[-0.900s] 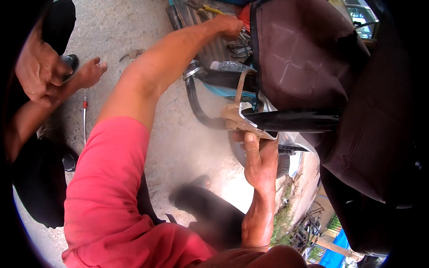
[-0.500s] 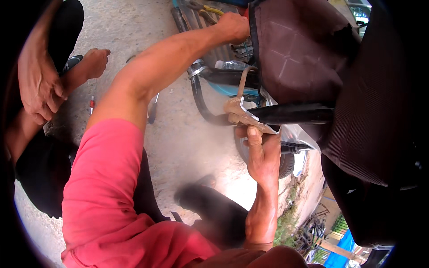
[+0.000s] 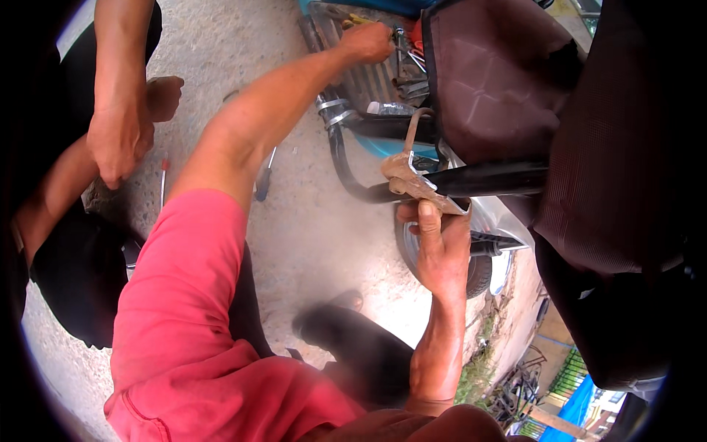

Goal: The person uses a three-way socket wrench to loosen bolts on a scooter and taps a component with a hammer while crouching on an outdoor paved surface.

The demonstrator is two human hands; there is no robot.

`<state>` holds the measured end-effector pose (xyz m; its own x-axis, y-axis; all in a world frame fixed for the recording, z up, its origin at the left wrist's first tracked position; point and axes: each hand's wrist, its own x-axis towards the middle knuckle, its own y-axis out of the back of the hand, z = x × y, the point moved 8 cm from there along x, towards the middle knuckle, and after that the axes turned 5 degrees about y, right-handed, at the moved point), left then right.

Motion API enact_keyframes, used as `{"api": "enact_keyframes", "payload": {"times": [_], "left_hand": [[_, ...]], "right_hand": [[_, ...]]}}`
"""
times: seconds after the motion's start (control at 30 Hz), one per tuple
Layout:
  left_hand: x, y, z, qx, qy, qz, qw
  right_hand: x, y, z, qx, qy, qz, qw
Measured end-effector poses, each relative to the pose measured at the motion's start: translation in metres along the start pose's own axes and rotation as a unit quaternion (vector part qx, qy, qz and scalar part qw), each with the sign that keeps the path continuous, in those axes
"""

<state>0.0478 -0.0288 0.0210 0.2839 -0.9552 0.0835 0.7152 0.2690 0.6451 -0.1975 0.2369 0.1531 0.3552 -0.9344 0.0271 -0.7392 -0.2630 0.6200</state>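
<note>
My left hand is closed at the far side, over a ribbed footboard strewn with tools. Its fingers face away, so what they hold is hidden. Just beyond it lie yellow-handled pliers. My right hand grips the lower edge of a brown, rusty-looking metal bracket, thumb in front and fingers behind. From the bracket rises a bent rod. A black tube runs right from behind the bracket, beneath a dark brown cover.
At the left, another person's hand hangs over the concrete floor. Two screwdrivers lie there, one with a red handle, one with a dark handle. A curved black tube frame and a wheel stand near the bracket.
My left hand has drawn left, away from the brown cover, uncovering more tools. My right hand keeps its hold on the bracket. The other person's near hand has shifted right. The view has moved slightly.
</note>
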Motion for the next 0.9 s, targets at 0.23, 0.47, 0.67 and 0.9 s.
{"api": "enact_keyframes", "payload": {"times": [0.23, 0.47, 0.67, 0.9], "left_hand": [[0.0, 0.064, 0.05, 0.152, -0.133, 0.053, 0.978], [-0.082, 0.114, 0.042, 0.123, 0.001, 0.028, 0.992], [-0.194, 0.116, -0.03, -0.182, 0.075, 0.166, 0.966], [-0.297, 0.054, -0.088, -0.448, 0.168, 0.152, 0.865]], "right_hand": [[-0.002, 0.001, 0.001, -0.008, -0.043, -0.025, 0.999], [-0.005, 0.006, -0.004, -0.023, -0.044, -0.015, 0.999], [-0.003, 0.006, -0.005, -0.04, 0.01, -0.023, 0.999], [-0.004, 0.013, 0.005, -0.036, -0.014, -0.018, 0.999]]}}
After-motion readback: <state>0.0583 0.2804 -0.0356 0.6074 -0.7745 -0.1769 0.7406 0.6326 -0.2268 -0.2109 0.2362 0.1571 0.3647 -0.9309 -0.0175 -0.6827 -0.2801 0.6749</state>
